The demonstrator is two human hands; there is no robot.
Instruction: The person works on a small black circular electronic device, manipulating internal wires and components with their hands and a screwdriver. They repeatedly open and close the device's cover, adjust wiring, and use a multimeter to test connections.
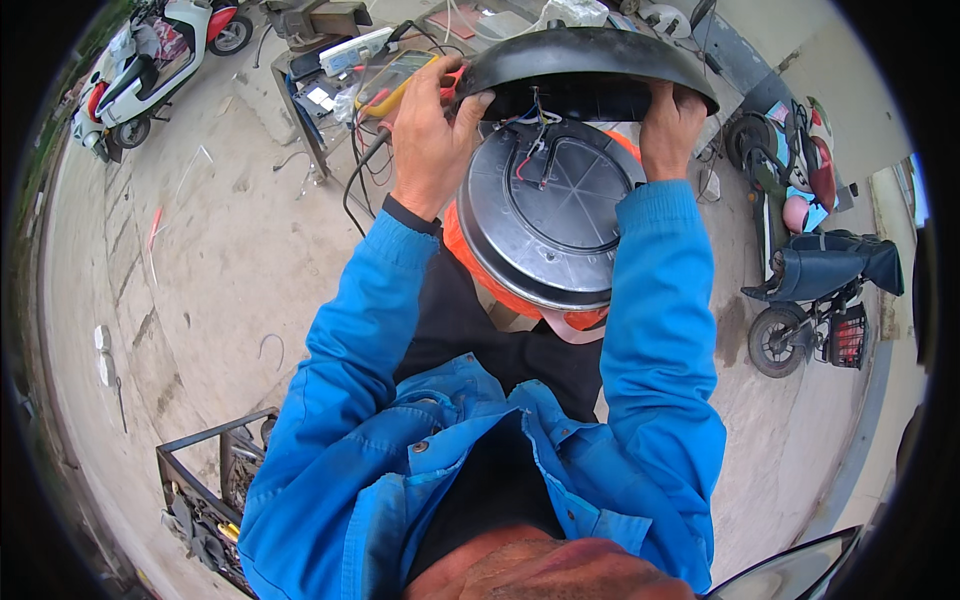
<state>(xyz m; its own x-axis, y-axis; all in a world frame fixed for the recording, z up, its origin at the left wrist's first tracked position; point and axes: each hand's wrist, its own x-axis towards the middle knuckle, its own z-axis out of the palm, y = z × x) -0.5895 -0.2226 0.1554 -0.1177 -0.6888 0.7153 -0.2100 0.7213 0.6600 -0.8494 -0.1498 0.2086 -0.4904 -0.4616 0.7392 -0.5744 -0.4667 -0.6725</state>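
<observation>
A large black dome-shaped round cover [590, 58] is tilted up between my hands. My left hand [434, 138] grips its left rim with the thumb along the edge. On the right rim my right hand [671, 130] is closed, its fingers partly hidden by the cover. Under it sits a round dark grey base [545, 205] with a ribbed disc face. Several thin coloured wires [538, 118] run from the disc up toward the cover's inside. Orange material [475, 262] shows around and below the base. Close to my left hand lies a yellow multimeter [398, 82].
A metal workbench [305, 125] with cables, tools and a vise [318, 22] stands ahead on the left. A white scooter [150, 75] is parked far left, a dark scooter [815, 275] to the right. At lower left is a metal-framed rack [200, 470] holding tools.
</observation>
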